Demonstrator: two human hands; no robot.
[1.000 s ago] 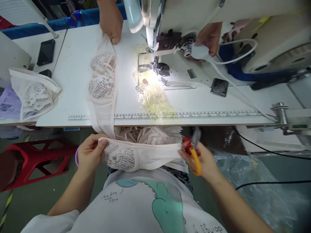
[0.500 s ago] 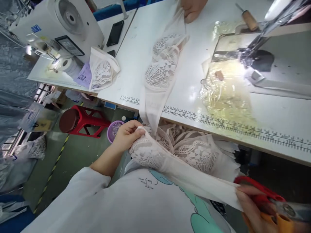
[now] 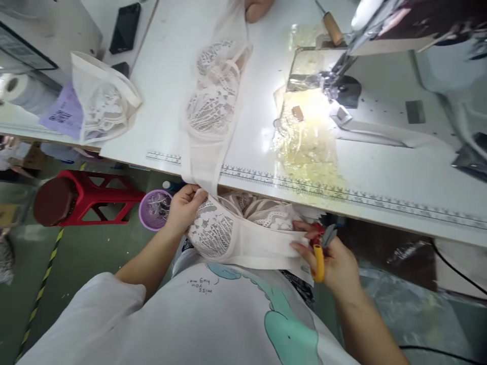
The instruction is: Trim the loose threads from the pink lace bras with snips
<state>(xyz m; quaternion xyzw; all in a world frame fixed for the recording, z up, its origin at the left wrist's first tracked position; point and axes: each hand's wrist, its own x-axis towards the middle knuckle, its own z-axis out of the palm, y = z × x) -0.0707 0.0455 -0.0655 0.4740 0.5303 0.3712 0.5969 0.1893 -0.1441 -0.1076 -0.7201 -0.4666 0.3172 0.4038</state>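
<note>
My left hand (image 3: 183, 207) pinches one end of a pale lace bra piece (image 3: 236, 238) stretched across my lap. At the other end, my right hand (image 3: 332, 253) grips the fabric edge and also holds small scissors with red and yellow handles (image 3: 320, 246). A chain of joined lace pieces (image 3: 213, 101) runs from my left hand up over the white table (image 3: 160, 96). At the top edge, another person's hand (image 3: 258, 7) holds the far end of that chain.
A sewing machine (image 3: 388, 30) stands at the back right, its needle area lit, with clear yellowish film (image 3: 308, 147) before it. Another lace piece (image 3: 101, 101) and a black phone (image 3: 125, 20) lie on the left. Below are a red stool (image 3: 72, 197) and a purple cup (image 3: 154, 209).
The view has swung back toward the lap. My right hand with the scissors has come up and inward along the fabric; my left hand keeps its grip.
</note>
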